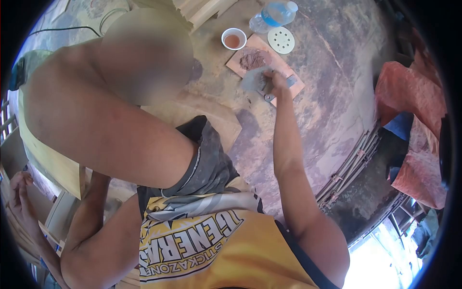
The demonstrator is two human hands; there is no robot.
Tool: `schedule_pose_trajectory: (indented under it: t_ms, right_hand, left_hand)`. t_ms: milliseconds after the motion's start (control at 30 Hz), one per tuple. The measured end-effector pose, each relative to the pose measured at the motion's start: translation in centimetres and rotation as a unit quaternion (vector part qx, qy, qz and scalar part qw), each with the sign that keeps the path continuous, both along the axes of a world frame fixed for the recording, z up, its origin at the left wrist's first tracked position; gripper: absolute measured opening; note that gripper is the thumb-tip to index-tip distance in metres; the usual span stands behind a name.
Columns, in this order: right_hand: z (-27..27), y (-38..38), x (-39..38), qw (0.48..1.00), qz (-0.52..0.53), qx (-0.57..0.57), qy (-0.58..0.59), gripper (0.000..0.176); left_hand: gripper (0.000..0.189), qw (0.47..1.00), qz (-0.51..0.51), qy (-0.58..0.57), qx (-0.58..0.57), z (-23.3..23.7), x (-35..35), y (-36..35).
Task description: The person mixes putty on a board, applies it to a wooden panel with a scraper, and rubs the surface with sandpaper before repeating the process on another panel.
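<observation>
My right hand [277, 83] is closed on a thin grey flat sheet or scraper [252, 81], over a small wooden board [299, 88]. A mound of reddish-brown paste [252, 59] lies on the board beside the sheet. Part of a metal tool [269, 98] shows under the hand. What appears to be my left hand [21, 185] is at the far left edge, raised beyond a bent knee; its fingers are too small and unclear to tell whether they hold anything.
A white cup of reddish-brown liquid [232, 39], a perforated round disc [281, 40] and a clear bottle with a blue label [279, 16] stand around the board. Wood pieces [211, 113] lie by the legs. Bundled rods [351, 166] and red sheets [416, 96] are at right.
</observation>
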State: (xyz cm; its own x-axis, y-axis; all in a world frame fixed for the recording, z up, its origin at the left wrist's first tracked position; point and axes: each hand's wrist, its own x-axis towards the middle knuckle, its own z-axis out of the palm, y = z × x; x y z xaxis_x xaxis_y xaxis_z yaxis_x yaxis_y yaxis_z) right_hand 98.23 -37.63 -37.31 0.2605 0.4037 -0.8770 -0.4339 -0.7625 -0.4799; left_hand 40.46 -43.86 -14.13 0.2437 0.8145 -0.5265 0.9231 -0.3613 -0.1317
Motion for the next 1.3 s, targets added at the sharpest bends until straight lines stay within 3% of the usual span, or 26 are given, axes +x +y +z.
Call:
schedule_pose_trajectory:
  t_ms: [67,100,133,167,200,233,300,333,467,600,700,800,900,1067,1167,1267,1300]
  right_hand:
    - [2.3,2.4,1.1,0.975,0.195,0.057,-0.087,0.02]
    - [3.5,3.1,0.7,0.975,0.197,0.057,-0.087,0.02]
    - [4.8,3.6,0.0,0.9,0.343,0.123,-0.239,0.02]
    - [6.3,4.0,-1.1,0.777,0.47,0.18,-0.377,0.02]
    - [8.5,4.6,-3.0,0.659,0.572,0.144,-0.467,0.03]
    - [8.8,3.7,-4.6,0.657,0.574,0.143,-0.466,0.03]
    - [9.2,2.4,-6.9,0.505,0.7,0.113,-0.492,0.04]
    - [6.6,-0.1,-6.5,0.368,0.713,0.143,-0.58,0.048]
    - [6.9,-2.4,-2.1,0.394,0.727,0.136,-0.546,0.047]
    - [10.7,0.3,-4.4,0.433,0.712,0.161,-0.528,0.049]
    - [9.0,1.0,-5.9,0.4,0.717,0.231,-0.523,0.051]
    - [7.7,0.6,-3.7,0.263,0.748,0.26,-0.552,0.042]
    - [8.6,0.7,-0.7,0.249,0.764,0.271,-0.529,0.043]
    - [9.1,0.7,-1.1,0.278,0.743,0.29,-0.535,0.045]
    - [6.6,-0.8,0.2,0.257,0.744,0.271,-0.555,0.045]
    - [7.1,-2.3,0.8,0.295,0.721,0.272,-0.565,0.047]
    - [8.1,-2.2,0.5,0.36,0.699,0.256,-0.562,0.047]
  left_hand:
    - [0.061,1.0,-0.003,-0.001,-0.001,-0.3,0.0,0.3]
    - [0.061,1.0,-0.005,-0.004,0.001,-0.6,0.0,0.7]
    - [0.06,1.0,-0.004,-0.005,0.005,-1.0,0.0,1.2]
    - [0.06,1.0,-0.005,-0.006,0.008,-1.5,0.0,1.7]
    - [0.06,1.0,-0.006,-0.009,0.015,-1.9,0.1,2.5]
    - [0.06,1.0,-0.006,-0.012,0.024,-2.2,0.2,3.4]
    - [0.06,0.999,-0.005,-0.015,0.044,-3.1,0.1,6.1]
    - [0.06,0.999,-0.001,-0.018,0.05,-3.4,0.1,6.9]
    - [0.059,0.998,-0.003,-0.021,0.061,-4.1,-0.2,7.9]
    - [0.059,0.998,-0.008,-0.029,0.061,-4.9,-0.2,8.0]
    - [0.059,0.998,-0.01,-0.034,0.06,-4.6,-0.2,7.9]
    - [0.058,0.998,-0.007,-0.033,0.061,-4.1,-0.5,7.5]
    - [0.058,0.998,-0.008,-0.034,0.059,-4.1,-0.2,7.2]
    - [0.058,0.998,-0.009,-0.034,0.055,-4.1,-0.4,7.5]
    - [0.057,0.998,-0.011,-0.029,0.05,-3.6,-0.9,6.9]
    - [0.057,1.0,-0.009,-0.006,0.021,-1.7,-2.6,2.1]
    - [0.057,1.0,-0.008,0.001,0.013,-1.0,-3.4,0.4]
